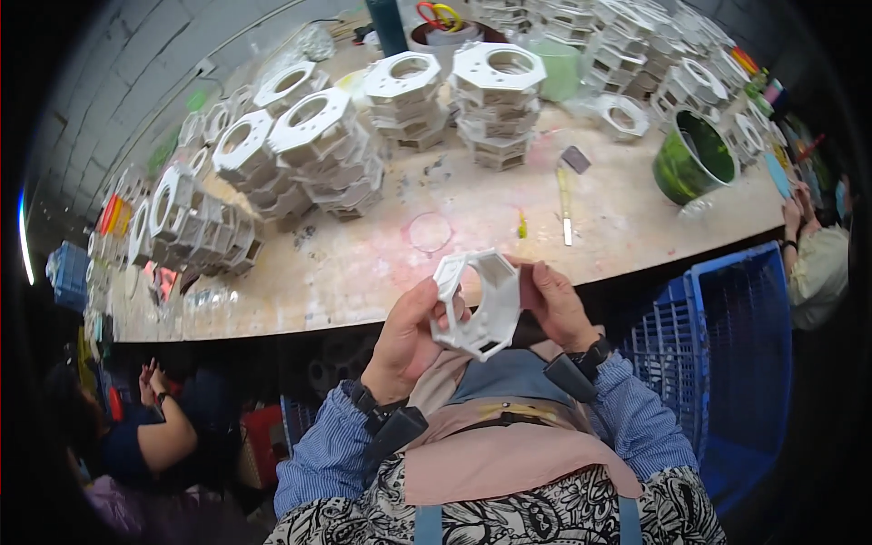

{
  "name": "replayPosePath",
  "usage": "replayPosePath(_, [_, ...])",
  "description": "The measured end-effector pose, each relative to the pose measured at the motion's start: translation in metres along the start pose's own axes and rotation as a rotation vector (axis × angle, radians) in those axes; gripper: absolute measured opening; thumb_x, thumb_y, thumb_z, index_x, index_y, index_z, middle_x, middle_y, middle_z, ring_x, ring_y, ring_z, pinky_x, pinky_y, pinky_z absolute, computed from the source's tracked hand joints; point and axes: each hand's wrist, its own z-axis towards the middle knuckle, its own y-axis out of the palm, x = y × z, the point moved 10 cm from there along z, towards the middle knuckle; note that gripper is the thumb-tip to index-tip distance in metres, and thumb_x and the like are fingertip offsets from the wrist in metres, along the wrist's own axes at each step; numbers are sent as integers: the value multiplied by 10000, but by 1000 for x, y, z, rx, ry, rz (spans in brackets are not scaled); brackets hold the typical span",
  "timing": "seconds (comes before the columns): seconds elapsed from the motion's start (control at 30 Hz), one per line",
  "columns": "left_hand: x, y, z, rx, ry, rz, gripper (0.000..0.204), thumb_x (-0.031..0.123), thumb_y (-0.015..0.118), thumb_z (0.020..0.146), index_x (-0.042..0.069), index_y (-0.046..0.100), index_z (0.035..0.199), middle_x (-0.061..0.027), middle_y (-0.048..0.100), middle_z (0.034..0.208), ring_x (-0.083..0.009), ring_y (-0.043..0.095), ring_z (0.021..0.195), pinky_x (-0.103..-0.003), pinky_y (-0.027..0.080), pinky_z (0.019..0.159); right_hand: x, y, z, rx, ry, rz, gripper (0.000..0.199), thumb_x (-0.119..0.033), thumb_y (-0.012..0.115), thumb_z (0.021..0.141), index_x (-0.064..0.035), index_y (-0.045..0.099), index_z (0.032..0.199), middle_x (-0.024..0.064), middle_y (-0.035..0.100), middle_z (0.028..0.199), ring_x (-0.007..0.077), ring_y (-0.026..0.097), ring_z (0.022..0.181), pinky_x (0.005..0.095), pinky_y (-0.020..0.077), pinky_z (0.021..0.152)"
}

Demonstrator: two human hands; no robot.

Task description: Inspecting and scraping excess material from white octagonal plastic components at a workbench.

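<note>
Both hands hold one white octagonal plastic frame [479, 304] just in front of the worktable's near edge, tilted so its hollow middle faces me. My left hand [409, 338] grips its left side with the thumb on the rim. Gripping the right side is my right hand [559, 304], fingers behind the frame. Both wrists wear dark bands over blue striped sleeves.
On the stained worktable [381, 263] stand stacks of the same white frames [497, 104], with more stacks [304, 150] at the left and back. A green bucket [692, 156], a yellow-handled tool [564, 204] and a blue crate [740, 354] lie to the right. Other people sit at the lower left [150, 427] and right [813, 254].
</note>
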Motion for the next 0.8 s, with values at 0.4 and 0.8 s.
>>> replayPosePath(0.4, [7,57,-18,-285,3,132,804,295,743,767,-50,346,1376,-110,545,1054,-240,570,1018,-378,461,925,18,22,-12,34,169,192,450,-393,420,1008,-10,541,1211,79,647,1027,165,624,907,305,506,799])
replayPosePath(0.8, [20,25,-7,-27,141,414,592,29,738,779,-50,440,1285,-108,579,1071,-210,613,980,-342,499,894,-16,31,-26,-19,10,20,509,-428,399,1009,24,587,1147,113,642,1081,162,613,996,295,478,891])
